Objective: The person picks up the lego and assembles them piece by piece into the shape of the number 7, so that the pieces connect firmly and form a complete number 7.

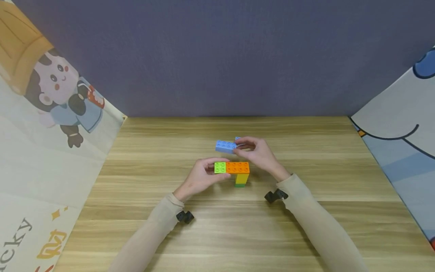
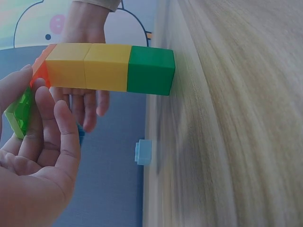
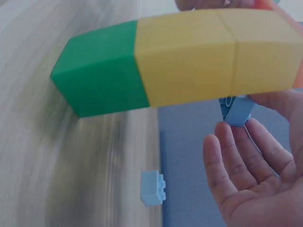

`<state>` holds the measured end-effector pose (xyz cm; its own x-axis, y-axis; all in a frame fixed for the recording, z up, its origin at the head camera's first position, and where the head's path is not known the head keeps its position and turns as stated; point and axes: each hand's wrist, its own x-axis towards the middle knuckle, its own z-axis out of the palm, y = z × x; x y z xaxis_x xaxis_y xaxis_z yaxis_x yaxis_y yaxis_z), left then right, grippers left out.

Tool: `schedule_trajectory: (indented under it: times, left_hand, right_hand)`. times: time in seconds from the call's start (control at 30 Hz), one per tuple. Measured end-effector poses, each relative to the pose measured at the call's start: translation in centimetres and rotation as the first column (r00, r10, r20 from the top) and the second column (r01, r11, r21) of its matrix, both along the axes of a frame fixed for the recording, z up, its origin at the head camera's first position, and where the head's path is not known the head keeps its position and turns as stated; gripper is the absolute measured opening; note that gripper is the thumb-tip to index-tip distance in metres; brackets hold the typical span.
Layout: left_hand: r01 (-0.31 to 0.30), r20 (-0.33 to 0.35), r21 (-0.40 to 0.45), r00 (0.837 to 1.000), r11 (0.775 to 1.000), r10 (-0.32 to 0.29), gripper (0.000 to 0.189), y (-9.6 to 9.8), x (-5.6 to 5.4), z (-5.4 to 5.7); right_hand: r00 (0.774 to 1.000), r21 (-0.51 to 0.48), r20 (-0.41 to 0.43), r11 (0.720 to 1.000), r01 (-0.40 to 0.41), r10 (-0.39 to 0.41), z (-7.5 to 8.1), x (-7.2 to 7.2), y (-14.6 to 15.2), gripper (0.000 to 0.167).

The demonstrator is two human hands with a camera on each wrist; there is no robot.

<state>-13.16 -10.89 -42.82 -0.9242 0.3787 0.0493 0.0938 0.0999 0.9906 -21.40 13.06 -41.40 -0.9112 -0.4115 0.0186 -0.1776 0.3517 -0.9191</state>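
Observation:
A toy-brick column stands on the table: a dark green brick [image 2: 151, 70] at the bottom, two yellow bricks [image 2: 90, 66] above it, and a long orange brick [image 1: 238, 167] across the top. My left hand [image 1: 198, 176] pinches a light green brick [image 1: 219, 167] flush with the orange brick's left end; whether they are joined I cannot tell. Behind the column, my right hand [image 1: 257, 152] pinches the right end of a long blue brick [image 1: 225, 146], held studs up. A second, light blue brick [image 3: 150, 187] lies on the table, mostly hidden by that hand in the head view.
The wooden table [image 1: 217, 238] meets a dark blue-grey panel [image 1: 217, 64] at the back. Side panels with printed cartoon figures flank it left and right. Each sleeve cuff carries a small black device, the left one [image 1: 185, 217] and the right one [image 1: 276, 195].

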Motion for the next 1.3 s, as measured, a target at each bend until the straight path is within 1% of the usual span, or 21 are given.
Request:
schedule_trajectory:
  times: [0.17,0.47,0.73,0.97,1.1,1.3]
  left_hand:
    - [-0.001,0.005,0.003,1.0,1.0,0.001,0.046,0.0,0.0,-0.1]
    - [-0.009,-0.003,0.019,1.0,1.0,0.009,0.045,0.1,0.0,0.0]
    - [0.004,-0.017,0.011,1.0,1.0,-0.004,0.043,0.2,-0.2,-0.3]
    - [0.017,-0.021,0.018,1.0,1.0,-0.016,0.042,0.3,-0.2,-0.2]
    - [0.015,-0.018,0.014,1.0,1.0,-0.015,0.046,0.3,-0.2,-0.1]
    - [0.016,-0.005,0.011,1.0,1.0,-0.016,0.048,0.2,-0.1,-0.1]
  right_hand:
    - [1.0,-0.024,-0.014,1.0,-0.001,0.001,0.4,0.5,0.1,0.041]
    - [1.0,-0.069,0.002,0.998,-0.004,0.004,1.0,1.4,0.6,0.038]
    - [1.0,-0.131,-0.025,0.991,0.006,-0.009,1.8,2.6,0.9,0.034]
    - [0.997,-0.187,-0.076,0.982,-0.022,0.008,2.3,3.8,1.1,0.029]
    - [0.993,-0.208,-0.12,0.977,-0.042,0.017,2.3,4.3,1.1,0.027]
    - [0.982,-0.227,-0.188,0.971,-0.077,0.034,1.7,5.0,1.0,0.026]
